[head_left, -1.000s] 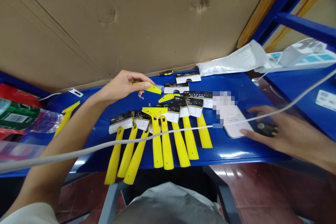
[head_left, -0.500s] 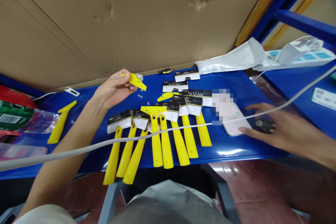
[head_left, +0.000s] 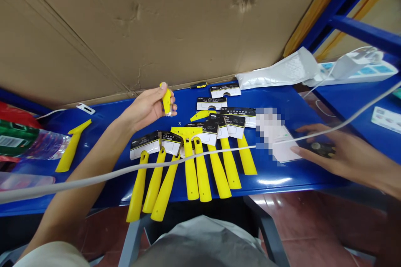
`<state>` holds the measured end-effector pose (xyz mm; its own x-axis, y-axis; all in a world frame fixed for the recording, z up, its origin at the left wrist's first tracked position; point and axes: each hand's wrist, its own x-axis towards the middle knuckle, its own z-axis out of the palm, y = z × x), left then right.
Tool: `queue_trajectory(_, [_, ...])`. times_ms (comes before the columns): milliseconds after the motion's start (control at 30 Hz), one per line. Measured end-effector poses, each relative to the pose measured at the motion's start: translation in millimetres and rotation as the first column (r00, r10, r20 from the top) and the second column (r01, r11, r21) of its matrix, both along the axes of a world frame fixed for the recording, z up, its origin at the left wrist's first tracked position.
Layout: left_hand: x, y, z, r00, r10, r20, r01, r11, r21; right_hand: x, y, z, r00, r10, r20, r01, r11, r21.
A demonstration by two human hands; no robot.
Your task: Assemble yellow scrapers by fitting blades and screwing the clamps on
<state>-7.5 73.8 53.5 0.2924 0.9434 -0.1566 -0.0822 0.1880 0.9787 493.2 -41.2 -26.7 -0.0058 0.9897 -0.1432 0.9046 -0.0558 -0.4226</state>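
In front of the cardboard, my left hand [head_left: 150, 106] pinches a yellow plastic scraper head [head_left: 166, 101] between thumb and fingers. To the right, my right hand [head_left: 341, 154] curls around a dark, round-ended handle [head_left: 324, 149], seen nearly end-on; the rest of this tool is hidden. Its thumb reaches the edge of a pale phone [head_left: 286, 150], partly pixelated. Several yellow scraper handles [head_left: 164, 187] lie in a row at the front edge, some under black-and-white cards [head_left: 145, 145]. One yellow scraper [head_left: 191, 162] has its wide head attached. Another loose yellow head [head_left: 203, 115] lies behind the cards.
A black-and-yellow screwdriver [head_left: 199, 85] lies by the cardboard wall [head_left: 188, 25]. A silvery pouch [head_left: 277, 69] and a power strip [head_left: 360, 71] are at right. At left are a bottle [head_left: 31, 142] and another scraper [head_left: 72, 146]. A white cable [head_left: 103, 177] crosses the foreground.
My left hand has moved slightly right and turned the yellow scraper head from sideways to nearly upright. My right hand keeps its grip near the phone. The view has shifted slightly.
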Motion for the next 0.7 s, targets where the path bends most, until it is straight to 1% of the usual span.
queue_trajectory(100, [-3.5,-5.1,1.9,0.982,-0.124,-0.142,0.124,0.992,-0.007,-3.6,2.5,3.7,1.0,0.006,0.001,-0.006,0.999,0.033])
queue_trajectory(167, [-6.1,-7.6,4.0,0.943,-0.193,-0.27,0.201,0.979,0.004,-5.9,5.7,5.2,0.999,0.045,0.013,-0.046,0.996,0.082])
queue_trajectory(233, [-8.5,-8.5,6.7,0.884,-0.239,-0.402,0.276,0.96,0.037,-7.0,9.8,5.1,0.996,0.083,0.017,-0.085,0.99,0.116])
queue_trajectory(367, [-11.4,-7.5,12.3,0.745,-0.29,-0.6,0.414,0.907,0.076,-6.0,17.4,2.4,0.995,0.099,0.01,-0.099,0.989,0.105])
queue_trajectory(433, [-10.4,-7.6,14.7,0.697,-0.286,-0.657,0.46,0.882,0.104,-5.1,20.1,1.4,0.996,0.085,0.001,-0.085,0.993,0.077])
queue_trajectory(467, [-9.2,-8.2,15.8,0.685,-0.279,-0.673,0.473,0.873,0.121,-4.9,21.3,1.1,0.997,0.077,-0.007,-0.076,0.995,0.07])
queue_trajectory(533, [-5.4,-10.6,17.9,0.689,-0.274,-0.671,0.477,0.869,0.135,-5.1,23.7,0.8,0.998,0.064,-0.021,-0.062,0.995,0.083])
queue_trajectory(567, [-3.1,-12.2,19.0,0.704,-0.277,-0.654,0.464,0.877,0.128,-5.5,24.8,0.7,0.998,0.057,-0.024,-0.055,0.994,0.096])
queue_trajectory(700, [6.3,-17.1,23.0,0.799,-0.268,-0.539,0.353,0.934,0.06,-9.5,27.6,3.3,0.999,0.038,-0.038,-0.033,0.993,0.113])
